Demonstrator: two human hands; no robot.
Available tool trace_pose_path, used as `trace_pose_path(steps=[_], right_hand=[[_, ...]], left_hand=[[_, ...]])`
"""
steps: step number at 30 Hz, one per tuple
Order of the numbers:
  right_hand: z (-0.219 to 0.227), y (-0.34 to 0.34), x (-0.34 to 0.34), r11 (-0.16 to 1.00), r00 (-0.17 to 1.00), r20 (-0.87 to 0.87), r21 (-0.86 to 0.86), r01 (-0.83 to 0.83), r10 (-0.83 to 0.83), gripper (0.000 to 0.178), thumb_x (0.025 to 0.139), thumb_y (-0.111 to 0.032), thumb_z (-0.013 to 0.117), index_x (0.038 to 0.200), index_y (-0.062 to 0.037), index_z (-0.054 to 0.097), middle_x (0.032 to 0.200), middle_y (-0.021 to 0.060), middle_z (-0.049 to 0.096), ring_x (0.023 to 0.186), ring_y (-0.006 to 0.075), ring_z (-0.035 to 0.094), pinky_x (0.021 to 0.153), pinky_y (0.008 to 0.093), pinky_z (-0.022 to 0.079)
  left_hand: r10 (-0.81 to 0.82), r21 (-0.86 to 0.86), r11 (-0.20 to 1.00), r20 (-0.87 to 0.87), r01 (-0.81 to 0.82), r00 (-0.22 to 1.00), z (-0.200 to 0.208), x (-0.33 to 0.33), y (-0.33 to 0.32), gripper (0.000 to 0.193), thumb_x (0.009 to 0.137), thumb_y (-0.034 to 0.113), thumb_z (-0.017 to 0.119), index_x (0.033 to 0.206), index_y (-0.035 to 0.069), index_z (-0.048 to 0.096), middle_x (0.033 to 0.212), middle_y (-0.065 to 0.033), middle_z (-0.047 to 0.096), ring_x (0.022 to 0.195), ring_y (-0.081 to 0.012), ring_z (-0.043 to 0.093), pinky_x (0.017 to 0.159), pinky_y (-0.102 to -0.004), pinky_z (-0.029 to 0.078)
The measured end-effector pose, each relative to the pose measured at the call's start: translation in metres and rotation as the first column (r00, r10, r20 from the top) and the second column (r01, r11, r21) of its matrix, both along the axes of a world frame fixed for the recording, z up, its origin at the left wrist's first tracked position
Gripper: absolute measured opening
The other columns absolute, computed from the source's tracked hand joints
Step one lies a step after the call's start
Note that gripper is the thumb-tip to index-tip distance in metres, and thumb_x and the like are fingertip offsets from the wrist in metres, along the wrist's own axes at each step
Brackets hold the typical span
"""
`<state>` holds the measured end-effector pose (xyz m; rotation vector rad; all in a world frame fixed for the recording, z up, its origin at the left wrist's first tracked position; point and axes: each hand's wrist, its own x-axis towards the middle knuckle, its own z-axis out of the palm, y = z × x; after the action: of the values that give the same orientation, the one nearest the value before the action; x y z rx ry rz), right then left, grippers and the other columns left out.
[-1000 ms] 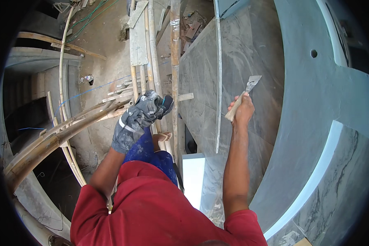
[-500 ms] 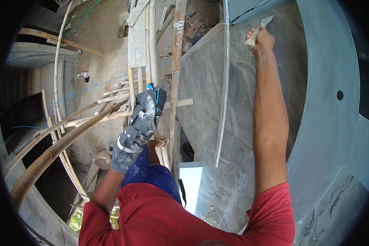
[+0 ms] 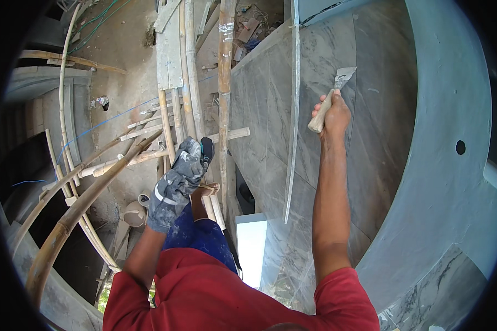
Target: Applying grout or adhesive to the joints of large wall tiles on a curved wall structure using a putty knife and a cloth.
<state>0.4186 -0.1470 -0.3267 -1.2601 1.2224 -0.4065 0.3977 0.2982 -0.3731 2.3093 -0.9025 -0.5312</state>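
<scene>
My right hand, bare, is wrapped round the pale handle of a putty knife, whose metal blade points away from me. The blade is in front of grey veined marble tiles; whether it touches them I cannot tell. A dusty dark grey glove covers my left hand, which is closed and raised in front of my legs. At its far side is a small dark thing with bright blue trim, gripped by the fingers; its kind is unclear.
Bamboo poles and a narrow plank form scaffolding around my sandalled feet. A long straight metal strip runs along the tiles. Pale blue painted wall curves up at the right. A ground floor with rubble lies far below.
My right hand has drawn the putty knife back towards me and slightly left, with its blade now more upright. My left hand has shifted slightly left, and the view has turned a little.
</scene>
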Motion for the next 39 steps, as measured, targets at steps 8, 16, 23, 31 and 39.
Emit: trace_pose_path(steps=[8, 16, 23, 31, 39], right_hand=[[-0.009, -0.051, 0.07, 0.999, 0.998, 0.058, 0.025, -0.031, 0.03, 0.029, 0.107, -0.026, 0.045, 0.111, 0.0018, 0.053, 0.087, 0.0112, 0.058, 0.057, 0.0184, 0.057, 0.045, 0.0331, 0.05], [-0.008, -0.046, 0.098, 0.998, 0.996, 0.089, 0.06, 0.016, -0.022, 0.03, 0.107, -0.025, 0.044, 0.112, 0.0027, 0.052, 0.088, 0.0118, 0.059, 0.057, 0.0188, 0.056, 0.044, 0.0343, 0.05], [-0.007, -0.047, 0.089, 0.999, 0.989, 0.146, 0.026, -0.029, 0.025, 0.029, 0.107, -0.025, 0.043, 0.117, 0.0009, 0.052, 0.088, 0.0115, 0.058, 0.058, 0.0189, 0.057, 0.044, 0.0346, 0.049], [-0.017, -0.049, 0.086, 0.999, 0.992, 0.122, 0.052, 0.014, -0.02, 0.03, 0.107, -0.026, 0.044, 0.114, 0.0016, 0.052, 0.088, 0.0114, 0.058, 0.058, 0.0187, 0.056, 0.046, 0.0346, 0.05], [-0.005, -0.059, 0.119, 0.998, 0.996, 0.068, 0.046, 0.052, -0.055, 0.031, 0.107, -0.028, 0.045, 0.111, 0.0027, 0.051, 0.088, 0.0117, 0.057, 0.059, 0.0194, 0.057, 0.046, 0.0343, 0.05]], left_hand=[[0.066, 0.011, 0.998, -0.054, -0.066, 0.996, 0.003, 0.018, 0.001, 0.034, 0.082, 0.009, 0.065, 0.115, 0.006, 0.067, 0.113, -0.0135, 0.069, 0.102, -0.0329, 0.066, 0.091, -0.041, 0.054], [0.13, 0.005, 0.991, 0.024, -0.13, 0.991, -0.016, 0.03, 0.014, 0.027, 0.075, 0.015, 0.071, 0.101, 0.006, 0.068, 0.098, -0.0146, 0.065, 0.093, -0.0348, 0.063, 0.084, -0.0434, 0.053], [0.114, 0.039, 0.993, -0.008, -0.114, 0.993, -0.01, 0.043, 0.015, 0.033, 0.075, 0.014, 0.071, 0.106, 0.004, 0.066, 0.106, -0.0158, 0.065, 0.098, -0.0354, 0.063, 0.088, -0.0424, 0.053], [0.157, 0.047, 0.987, -0.047, -0.155, 0.986, -0.008, 0.05, 0.019, 0.034, 0.074, 0.015, 0.071, 0.107, 0.005, 0.069, 0.106, -0.0139, 0.067, 0.101, -0.0339, 0.064, 0.091, -0.0409, 0.052], [0.118, 0.048, 0.992, -0.01, -0.118, 0.993, 0.005, 0.053, 0.011, 0.035, 0.077, 0.012, 0.069, 0.112, 0.006, 0.068, 0.107, -0.0134, 0.068, 0.099, -0.0334, 0.065, 0.088, -0.0409, 0.054]])
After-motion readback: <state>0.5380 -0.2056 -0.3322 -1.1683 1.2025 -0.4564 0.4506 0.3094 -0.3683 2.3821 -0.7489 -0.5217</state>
